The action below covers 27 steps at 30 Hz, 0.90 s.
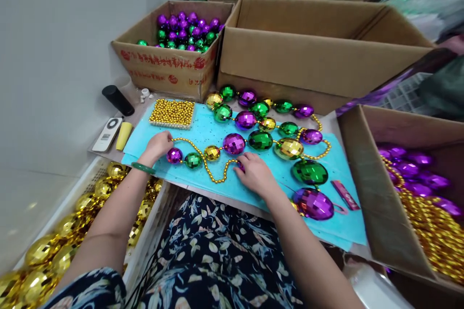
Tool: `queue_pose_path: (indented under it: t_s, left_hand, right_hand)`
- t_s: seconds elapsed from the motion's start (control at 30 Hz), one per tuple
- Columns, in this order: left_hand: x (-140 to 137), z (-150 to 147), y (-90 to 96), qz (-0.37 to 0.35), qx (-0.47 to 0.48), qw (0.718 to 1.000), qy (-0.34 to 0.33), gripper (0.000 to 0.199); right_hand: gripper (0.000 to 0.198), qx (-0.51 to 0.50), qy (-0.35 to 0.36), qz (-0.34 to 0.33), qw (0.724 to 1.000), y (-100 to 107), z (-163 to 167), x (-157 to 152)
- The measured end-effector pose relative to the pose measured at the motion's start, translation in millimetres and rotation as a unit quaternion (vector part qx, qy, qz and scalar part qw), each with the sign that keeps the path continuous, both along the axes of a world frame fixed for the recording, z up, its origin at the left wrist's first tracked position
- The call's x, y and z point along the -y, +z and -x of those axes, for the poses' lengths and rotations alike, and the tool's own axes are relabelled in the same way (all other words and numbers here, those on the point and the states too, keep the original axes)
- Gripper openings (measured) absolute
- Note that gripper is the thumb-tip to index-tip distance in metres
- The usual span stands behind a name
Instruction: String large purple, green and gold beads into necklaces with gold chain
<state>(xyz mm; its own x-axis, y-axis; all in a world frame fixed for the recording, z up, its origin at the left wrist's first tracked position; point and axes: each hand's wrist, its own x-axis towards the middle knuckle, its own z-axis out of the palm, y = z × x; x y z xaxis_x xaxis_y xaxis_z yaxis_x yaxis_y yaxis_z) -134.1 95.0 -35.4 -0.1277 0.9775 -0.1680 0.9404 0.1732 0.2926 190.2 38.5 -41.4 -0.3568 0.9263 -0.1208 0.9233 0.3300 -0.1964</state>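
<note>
My left hand (158,146), with a green bangle (142,168) at the wrist, pinches one end of a gold bead strand (208,169) on the blue sheet (203,128). The strand dips in a loose curve toward my right hand (255,174), whose closed fingertips are on a small purple ball (240,166), mostly hidden under them. Just beyond lies a string of large faceted balls: a purple one (234,143), a green one (260,140) and a gold one (288,148) among them. Its nearer end curves down to a big purple ball (313,203).
A clear tray of gold beads (172,113) sits back left, near a black cylinder (118,100) and a white device (108,133). Cardboard boxes stand behind (319,63) and at right (377,193). A white crate (90,178) of gold balls is lower left.
</note>
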Motion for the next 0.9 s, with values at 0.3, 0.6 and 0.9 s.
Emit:
queue_pose_path:
  t_s: [0.3, 0.6, 0.9]
  left_hand:
    - [35.6, -18.1, 27.9, -0.391, 0.168, 0.905, -0.018, 0.012]
    - [88.8, -29.2, -7.4, -0.256, 0.033, 0.925, -0.279, 0.027]
    - [87.2, -61.4, -7.4, -0.211, 0.065, 0.936, -0.274, 0.021]
  right_hand:
    - [0.028, -0.034, -0.008, 0.005, 0.999, -2.0, -3.8, -1.0]
    - [0.017, -0.235, -0.015, -0.015, 0.972, -13.0, -11.4, -4.4]
    - [0.011, -0.302, -0.036, -0.054, 0.951, -9.2, -1.4, 7.2]
